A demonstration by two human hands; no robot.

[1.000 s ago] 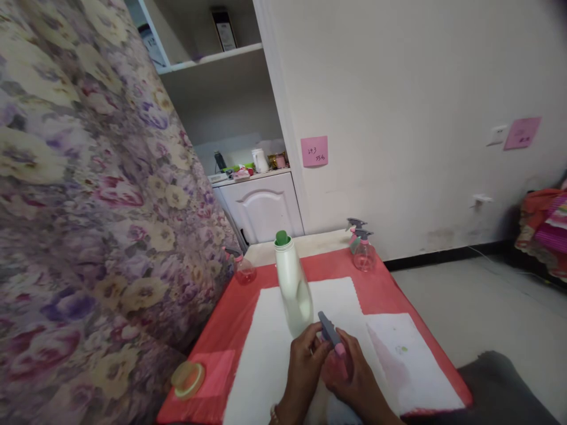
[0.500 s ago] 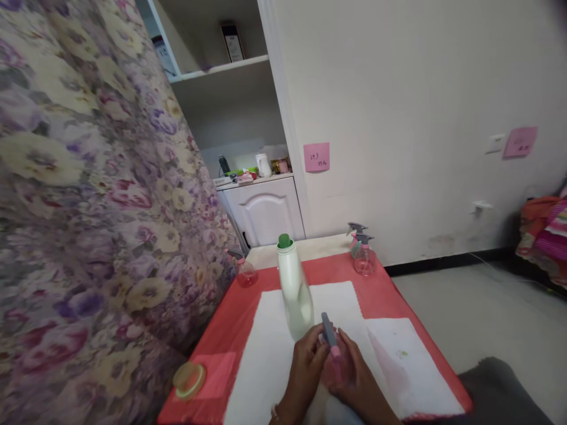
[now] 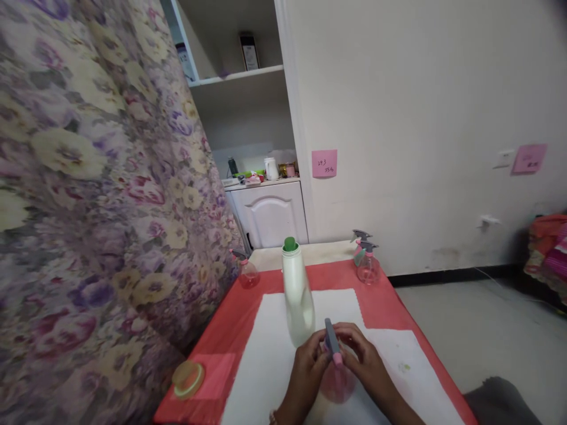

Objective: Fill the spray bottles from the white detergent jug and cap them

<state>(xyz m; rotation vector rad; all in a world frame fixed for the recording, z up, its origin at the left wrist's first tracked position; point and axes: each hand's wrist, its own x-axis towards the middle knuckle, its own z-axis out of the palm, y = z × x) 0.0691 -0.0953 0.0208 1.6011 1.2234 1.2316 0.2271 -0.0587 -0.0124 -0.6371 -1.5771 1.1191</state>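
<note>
A pink transparent spray bottle [image 3: 337,385] with a grey trigger head stands upright near the front of the white sheet. My left hand [image 3: 309,367] is closed on the left side of its spray head. On the other side, my right hand [image 3: 364,360] has its fingers curled round the head and neck. Just behind my hands stands a tall pale green bottle [image 3: 297,295] with its open neck showing something green [image 3: 290,244] on top.
More spray bottles stand at the table's back right [image 3: 368,270] and back left [image 3: 248,275]. A round yellowish lid or dish [image 3: 188,379] lies front left on the red cloth [image 3: 217,330]. A floral curtain [image 3: 133,236] hangs at the left.
My right hand has moved up from the body of the spray bottle to its head and neck. My left hand stays at the head. The camera view has shifted slightly.
</note>
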